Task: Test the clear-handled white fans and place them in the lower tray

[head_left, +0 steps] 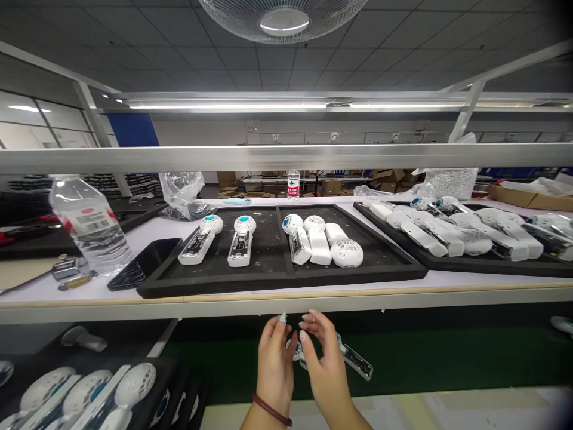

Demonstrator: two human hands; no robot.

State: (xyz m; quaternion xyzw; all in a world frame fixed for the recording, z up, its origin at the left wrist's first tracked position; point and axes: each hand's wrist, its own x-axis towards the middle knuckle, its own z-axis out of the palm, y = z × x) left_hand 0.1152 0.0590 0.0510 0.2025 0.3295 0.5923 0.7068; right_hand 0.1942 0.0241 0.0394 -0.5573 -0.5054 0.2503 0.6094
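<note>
My left hand (274, 361) and my right hand (323, 358) meet low in the middle, below the shelf edge, over a green belt (447, 358). Both have their fingers curled round a small hand-held fan part (356, 361); its open body with a circuit board sticks out to the right of my right hand. The fan's round head is mostly hidden between my fingers. A red band circles my left wrist.
A black tray (268, 278) on the shelf above holds several white fan bodies and grilles. A second tray (474, 263) at right is full of them. A water bottle (92, 224), phone (145, 263) and tools lie at left. More fans fill a tray (85, 391) at lower left.
</note>
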